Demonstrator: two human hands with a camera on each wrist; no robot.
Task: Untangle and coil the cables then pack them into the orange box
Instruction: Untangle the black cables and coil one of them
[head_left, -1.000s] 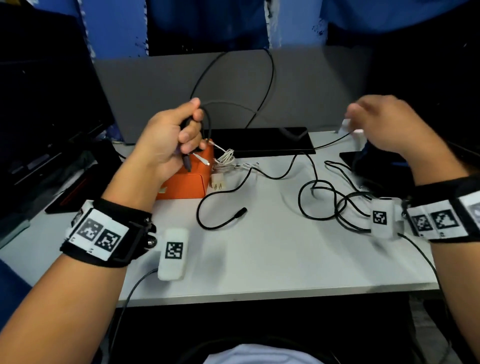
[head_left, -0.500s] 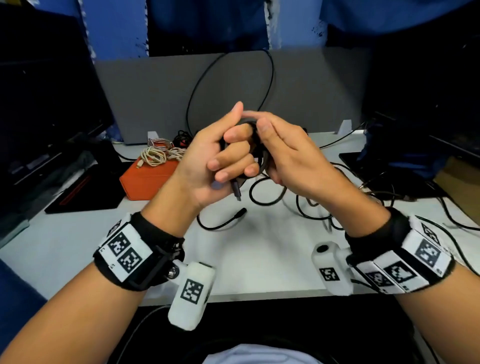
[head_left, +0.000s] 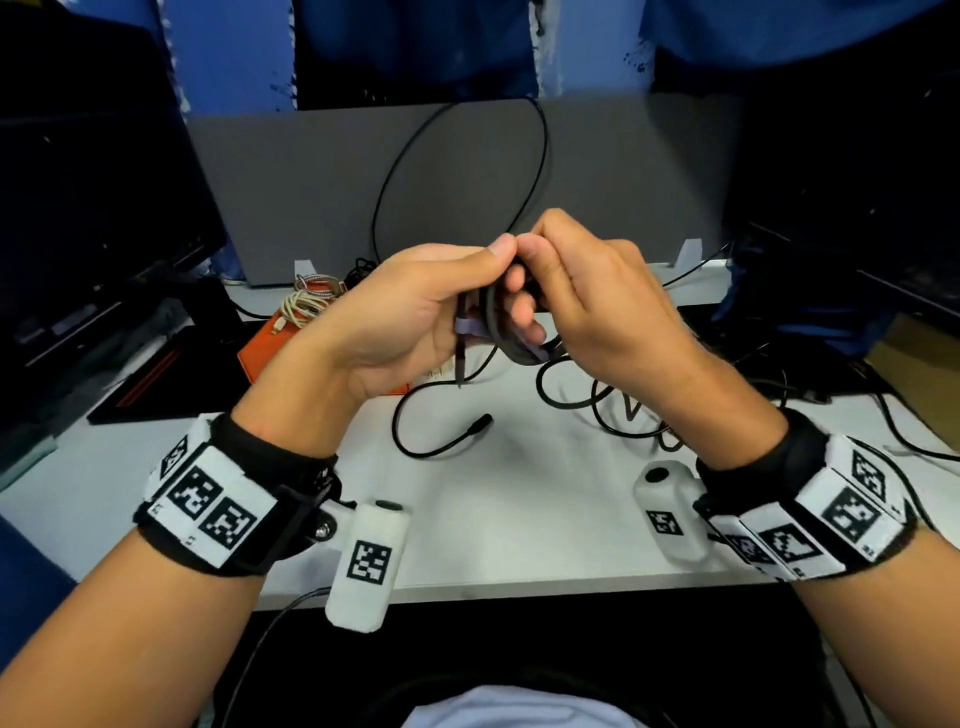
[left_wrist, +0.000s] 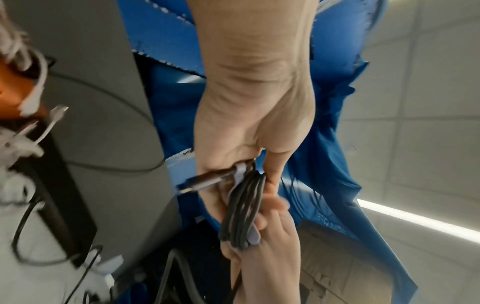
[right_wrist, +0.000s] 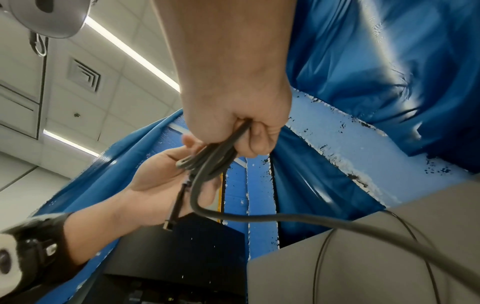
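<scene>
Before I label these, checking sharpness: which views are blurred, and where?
Head view: sharp, edges bowed by the wide lens. Left wrist view: cable fairly crisp, orange box at left edge smeared. Right wrist view: near cable soft, ceiling lights glare.

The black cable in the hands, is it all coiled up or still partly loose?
Partly loose. Several loops of the black cable are bunched between the left hand and right hand, but one long strand trails away uncoiled.

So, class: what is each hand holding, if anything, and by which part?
Both hands hold one dark cable, partly coiled. The left hand grips the bunched loops near the plug end; the right hand grips the same loops from the other side.
</scene>
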